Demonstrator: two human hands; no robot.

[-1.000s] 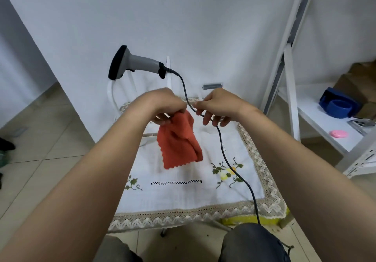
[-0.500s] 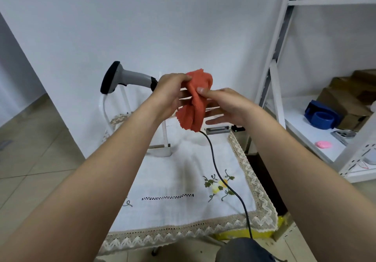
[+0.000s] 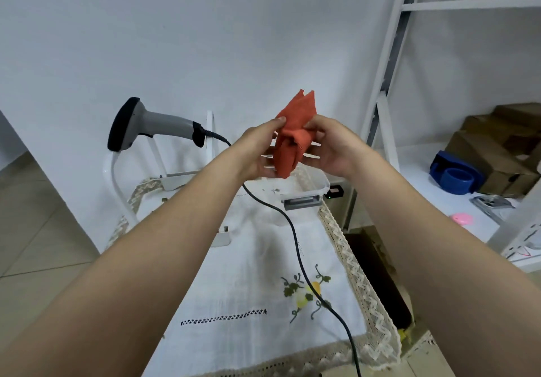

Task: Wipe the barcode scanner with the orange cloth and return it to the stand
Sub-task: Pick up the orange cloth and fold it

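Both the left hand (image 3: 257, 149) and right hand (image 3: 332, 148) pinch the bunched cloth (image 3: 295, 130) in the air, right of the scanner (image 3: 152, 124), which sits on its stand (image 3: 112, 177). Its cable (image 3: 295, 242) runs beneath them; snagging it while reaching might tug the scanner off.

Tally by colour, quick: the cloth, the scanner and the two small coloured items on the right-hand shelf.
Orange: 1, the orange cloth, pinched by left hand and right hand
Grey-black: 1, the barcode scanner on its stand
Blue: 1, round holder on the shelf
Pink: 1, small disc on the shelf
Total: 4
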